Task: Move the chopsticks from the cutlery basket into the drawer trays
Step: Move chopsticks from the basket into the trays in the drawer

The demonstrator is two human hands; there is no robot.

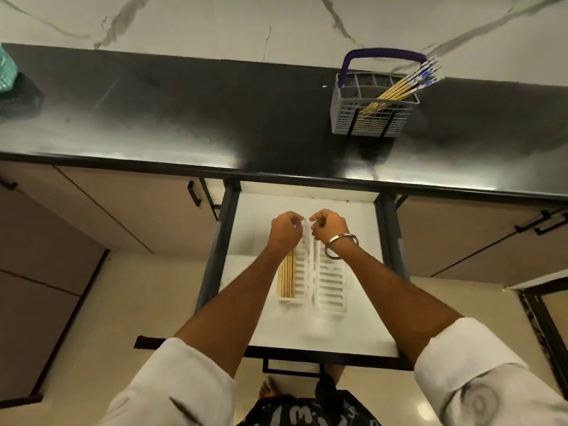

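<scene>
A grey cutlery basket [373, 116] with a purple handle stands on the black counter at the right, and several yellow chopsticks [399, 90] with blue-white tips lean out of it. Below, the drawer [353, 216] is pulled out, with two white slotted trays side by side. The left tray [302, 272] holds several chopsticks [286, 276] along its left side. The right tray [333, 285] shows none. My left hand [285, 230] and my right hand [329, 227] are curled over the far ends of the trays, fingers nearly touching. What they grip is hidden.
The black counter [184, 118] runs across the view, with a teal basket [7, 72] at its far left edge. Cabinet doors with black handles flank the drawer. A metal bangle [341, 245] circles my right wrist. My foot shows under the drawer front.
</scene>
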